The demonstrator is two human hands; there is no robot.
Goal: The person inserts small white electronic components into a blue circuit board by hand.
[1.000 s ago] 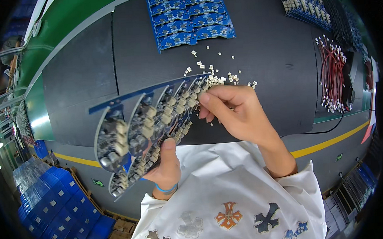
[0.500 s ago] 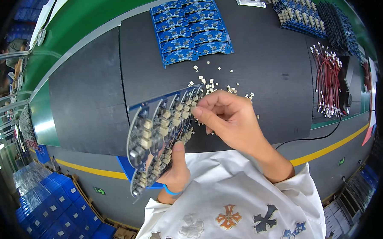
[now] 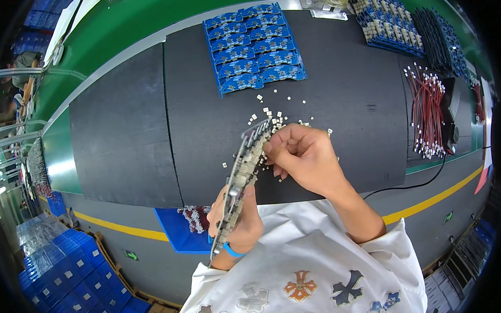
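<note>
Head view: the left hand (image 3: 247,226) grips a steeply tilted circuit-board panel lined with cream plastic connectors (image 3: 236,188) over the flat black mat's (image 3: 336,69) near edge. The right hand's (image 3: 306,157) thumb and fingertips press together beside its far end; whether they pinch anything is hidden.

One left hand (image 3: 248,222), one right hand (image 3: 305,155), one held panel (image 3: 238,189), twelve flat blue boards (image 3: 261,46) in six rows of two, one blue wristband (image 3: 231,250), five crosses (image 3: 300,285)
</note>
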